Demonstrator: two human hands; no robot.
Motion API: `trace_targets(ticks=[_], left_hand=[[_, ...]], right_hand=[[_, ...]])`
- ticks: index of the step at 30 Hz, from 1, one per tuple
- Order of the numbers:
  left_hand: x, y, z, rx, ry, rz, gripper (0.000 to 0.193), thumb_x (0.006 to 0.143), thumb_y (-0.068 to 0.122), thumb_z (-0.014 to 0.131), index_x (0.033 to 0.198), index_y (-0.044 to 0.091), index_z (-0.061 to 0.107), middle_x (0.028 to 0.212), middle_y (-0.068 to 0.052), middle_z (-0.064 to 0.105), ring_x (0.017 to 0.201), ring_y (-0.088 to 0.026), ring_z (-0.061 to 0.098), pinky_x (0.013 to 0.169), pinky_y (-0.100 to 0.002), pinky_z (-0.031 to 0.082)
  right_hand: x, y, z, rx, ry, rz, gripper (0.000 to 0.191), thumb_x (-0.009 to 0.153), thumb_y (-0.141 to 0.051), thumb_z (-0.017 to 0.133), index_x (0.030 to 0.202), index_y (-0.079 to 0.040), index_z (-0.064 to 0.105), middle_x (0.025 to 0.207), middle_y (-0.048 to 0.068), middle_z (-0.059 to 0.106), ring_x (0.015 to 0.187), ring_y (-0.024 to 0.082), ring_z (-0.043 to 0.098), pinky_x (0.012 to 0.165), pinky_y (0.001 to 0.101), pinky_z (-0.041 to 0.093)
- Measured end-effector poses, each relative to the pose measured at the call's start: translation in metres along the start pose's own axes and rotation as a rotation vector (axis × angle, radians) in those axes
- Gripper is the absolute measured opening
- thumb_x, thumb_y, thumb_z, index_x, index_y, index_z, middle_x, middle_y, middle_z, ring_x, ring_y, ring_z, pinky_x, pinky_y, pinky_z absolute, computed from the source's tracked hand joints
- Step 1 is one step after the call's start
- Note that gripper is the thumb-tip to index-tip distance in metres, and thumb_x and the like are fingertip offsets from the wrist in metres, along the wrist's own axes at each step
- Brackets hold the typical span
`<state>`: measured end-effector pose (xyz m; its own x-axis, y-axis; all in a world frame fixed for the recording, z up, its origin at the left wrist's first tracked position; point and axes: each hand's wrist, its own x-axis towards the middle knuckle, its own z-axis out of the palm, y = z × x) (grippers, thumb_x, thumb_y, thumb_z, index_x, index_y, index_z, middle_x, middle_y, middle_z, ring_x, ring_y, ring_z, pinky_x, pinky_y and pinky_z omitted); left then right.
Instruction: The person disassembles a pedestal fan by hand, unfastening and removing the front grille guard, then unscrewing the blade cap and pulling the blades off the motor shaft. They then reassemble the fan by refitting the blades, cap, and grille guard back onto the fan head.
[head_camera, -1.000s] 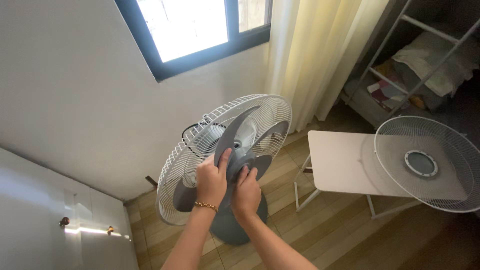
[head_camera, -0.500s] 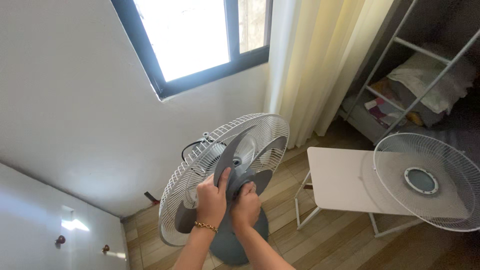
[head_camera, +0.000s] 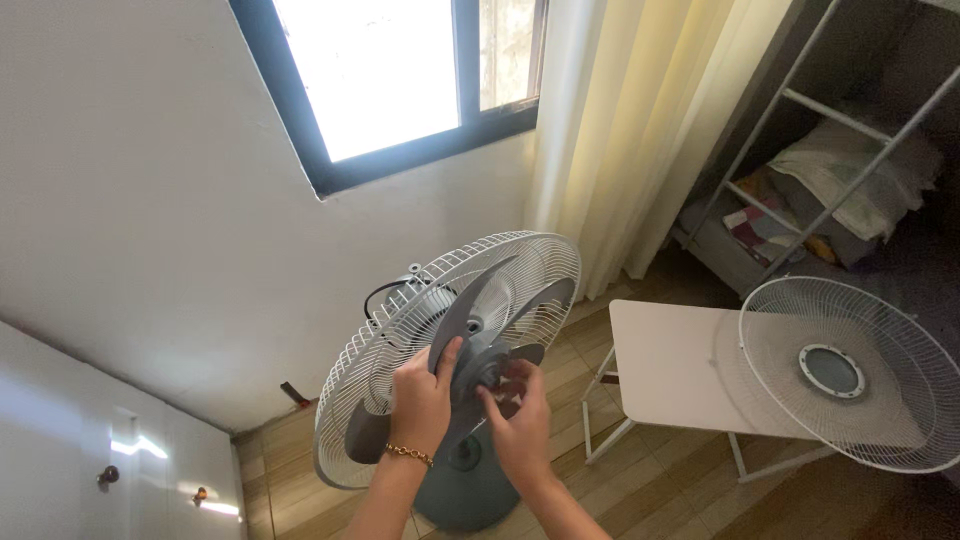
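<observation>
gripping the grey fan blade (head_camera: 490, 330), both hands' grip meets at its hub.

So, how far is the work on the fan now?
Done: the white wire front guard is off, lying on the white folding table. In hand: left hand holds the grey plastic blade, right hand fingers the hub. Left: blade and white rear guard remain mounted.

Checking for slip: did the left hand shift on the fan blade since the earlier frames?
No clear shift. The left hand grips the same grey blade near the hub, in front of the rear grille; the camera moved.
</observation>
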<state>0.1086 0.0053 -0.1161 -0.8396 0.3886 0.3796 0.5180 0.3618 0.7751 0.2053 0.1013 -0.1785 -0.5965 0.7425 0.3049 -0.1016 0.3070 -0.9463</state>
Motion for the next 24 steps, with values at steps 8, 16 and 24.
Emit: trace_targets(ticks=[8, 16, 24], left_hand=[[0.001, -0.001, 0.000, -0.045, 0.004, -0.025, 0.047, 0.099, 0.039, 0.059, 0.087, -0.005, 0.071, 0.067, -0.022, 0.063, 0.059, -0.039, 0.059, 0.058, -0.044, 0.049], [0.000, 0.001, 0.000, -0.044, 0.006, -0.034, 0.048, 0.100, 0.039, 0.058, 0.087, -0.005, 0.072, 0.067, -0.020, 0.064, 0.057, -0.034, 0.062, 0.058, -0.042, 0.050], [0.003, 0.002, 0.001, 0.045, -0.085, -0.177, 0.053, 0.101, 0.044, 0.055, 0.082, -0.003, 0.071, 0.066, -0.017, 0.065, 0.058, -0.033, 0.066, 0.059, -0.043, 0.052]], right_hand=[[0.003, -0.011, -0.004, -0.383, -0.079, -0.127, 0.045, 0.084, -0.021, 0.080, 0.114, 0.005, 0.059, 0.106, 0.023, 0.069, 0.096, 0.041, 0.068, 0.077, 0.0453, 0.055], [0.006, 0.003, -0.005, -0.347, -0.163, 0.088, 0.036, 0.097, -0.032, 0.065, 0.097, 0.004, 0.065, 0.084, 0.022, 0.068, 0.075, 0.038, 0.064, 0.068, 0.0446, 0.050], [0.019, 0.009, -0.003, -0.148, -0.250, 0.351, 0.042, 0.105, -0.036, 0.052, 0.094, 0.002, 0.065, 0.073, 0.014, 0.065, 0.066, 0.022, 0.058, 0.065, 0.0386, 0.048]])
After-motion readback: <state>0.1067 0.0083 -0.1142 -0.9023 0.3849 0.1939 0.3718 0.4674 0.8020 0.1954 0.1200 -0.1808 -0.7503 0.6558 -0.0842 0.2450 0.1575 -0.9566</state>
